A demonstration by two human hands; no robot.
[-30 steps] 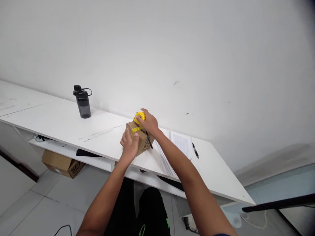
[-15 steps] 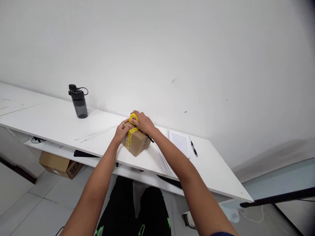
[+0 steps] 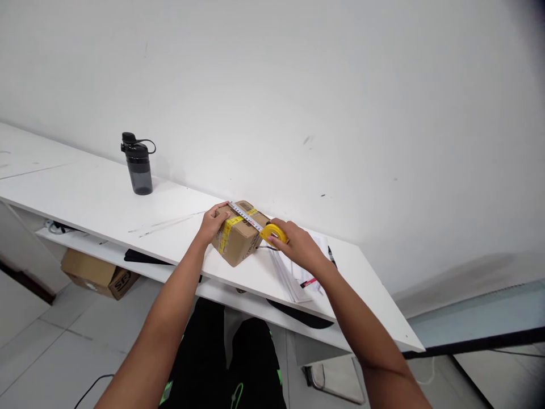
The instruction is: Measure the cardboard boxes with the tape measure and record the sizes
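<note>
A small cardboard box [image 3: 239,241] with yellow tape round it rests near the front of the white shelf-like table [image 3: 170,213]. Across its top lies the silver blade [image 3: 246,216] of a yellow tape measure [image 3: 273,233]. My left hand [image 3: 213,222] pinches the blade's end at the box's left edge, thumb on the box top. My right hand [image 3: 293,241] is closed on the tape measure's case, just past the box's right edge.
A dark bottle [image 3: 139,170] stands at the back left. Papers [image 3: 287,275] and a red-and-black pen [image 3: 308,282] lie right of the box. Below the tabletop are a lower shelf [image 3: 213,291] and a larger cardboard box [image 3: 96,272] on the left.
My right hand has moved right with the tape measure, drawing its blade out across the box top. My left hand has stayed at the box's left edge. The red-and-black pen now shows.
</note>
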